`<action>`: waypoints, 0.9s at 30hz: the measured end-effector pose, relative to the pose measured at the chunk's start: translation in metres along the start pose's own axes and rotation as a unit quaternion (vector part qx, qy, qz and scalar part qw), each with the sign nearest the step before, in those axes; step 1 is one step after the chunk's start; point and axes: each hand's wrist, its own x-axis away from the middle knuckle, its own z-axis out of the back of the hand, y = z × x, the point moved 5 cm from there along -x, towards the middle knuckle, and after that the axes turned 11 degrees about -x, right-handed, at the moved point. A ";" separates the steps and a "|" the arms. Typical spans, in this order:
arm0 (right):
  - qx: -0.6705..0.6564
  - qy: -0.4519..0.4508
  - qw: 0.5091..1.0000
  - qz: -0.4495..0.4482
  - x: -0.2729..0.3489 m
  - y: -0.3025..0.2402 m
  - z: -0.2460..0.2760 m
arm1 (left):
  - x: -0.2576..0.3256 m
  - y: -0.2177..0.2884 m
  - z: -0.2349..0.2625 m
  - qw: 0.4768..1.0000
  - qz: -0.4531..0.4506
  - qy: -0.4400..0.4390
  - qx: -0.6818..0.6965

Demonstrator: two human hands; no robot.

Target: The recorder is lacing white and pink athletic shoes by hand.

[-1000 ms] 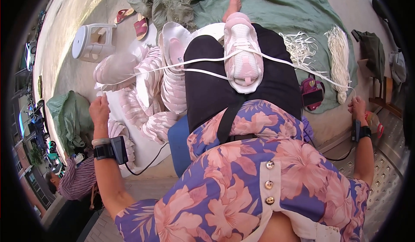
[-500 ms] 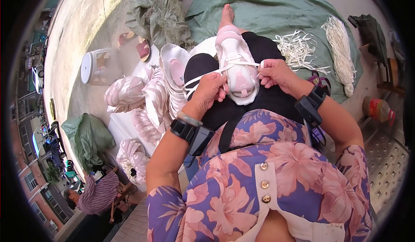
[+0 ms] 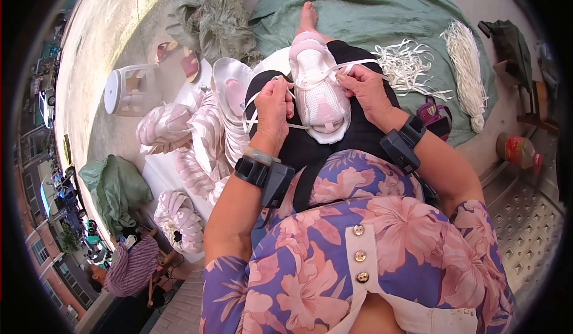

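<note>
A pink and white shoe upper lies across my lap, between my thighs. One white shoelace crosses its eyelet area and runs out to both sides. At the left edge of the upper, my left hand is closed with the lace pinched in its fingers; a loose length hangs below it. My right hand pinches the lace beside the right eyelets, and its free end trails over my right thigh.
Stacked pink and white shoe uppers lie to the left, near a white stool. On the green cloth are loose white laces and a lace bundle. A plastic bottle stands right. Another person sits lower left.
Both hands have moved up along the upper. My left hand has turned upright and drawn left, while the right has come inward to the eyelets. The lace end now trails right.
</note>
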 end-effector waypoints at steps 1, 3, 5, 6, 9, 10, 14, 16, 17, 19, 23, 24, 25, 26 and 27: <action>0.001 -0.005 1.000 0.009 0.001 0.001 -0.002 | 0.002 -0.002 -0.002 1.000 -0.008 0.007 0.010; 0.026 -0.006 0.999 0.039 0.001 0.002 -0.005 | 0.004 -0.006 -0.002 1.000 -0.016 0.015 0.021; 0.051 -0.005 0.997 0.064 0.000 0.002 -0.005 | 0.006 -0.009 -0.003 0.999 -0.017 -0.002 0.031; 0.051 -0.005 0.997 0.064 0.000 0.004 -0.004 | 0.006 -0.010 -0.002 0.999 -0.017 -0.002 0.031; 0.042 0.003 0.997 0.065 -0.002 0.006 -0.002 | 0.006 -0.010 0.000 0.999 -0.028 -0.012 0.025; 0.048 0.005 0.996 0.069 -0.003 0.007 -0.001 | 0.007 -0.010 -0.001 0.999 -0.027 -0.013 0.025; 0.078 -0.004 0.994 0.077 -0.006 0.010 0.001 | 0.009 -0.010 -0.001 1.000 -0.015 -0.016 0.007; 0.086 0.010 0.993 0.085 -0.006 0.010 0.001 | 0.011 -0.010 -0.001 1.000 -0.019 -0.019 -0.012; 0.094 0.023 0.991 0.093 -0.005 0.009 0.001 | 0.012 -0.010 -0.001 0.999 -0.023 -0.021 -0.031; 0.145 0.018 0.980 0.134 -0.003 0.004 -0.003 | 0.012 -0.009 -0.001 0.998 -0.023 -0.012 -0.060; 0.406 -0.058 0.820 0.400 0.011 -0.018 -0.026 | 0.014 -0.008 -0.002 0.994 -0.037 0.009 -0.104; 0.447 -0.073 0.807 0.378 0.011 -0.016 -0.027 | 0.014 -0.010 -0.002 0.994 -0.037 0.010 -0.105; 0.444 -0.072 0.808 0.380 0.010 -0.016 -0.027 | 0.014 -0.010 -0.002 0.993 -0.054 0.010 -0.101; 0.454 -0.080 0.801 0.382 0.009 -0.016 -0.029 | 0.013 -0.009 -0.002 0.993 -0.070 0.011 -0.098; 0.463 -0.088 0.794 0.384 0.008 -0.015 -0.030 | 0.012 -0.010 -0.003 0.992 -0.071 0.012 -0.101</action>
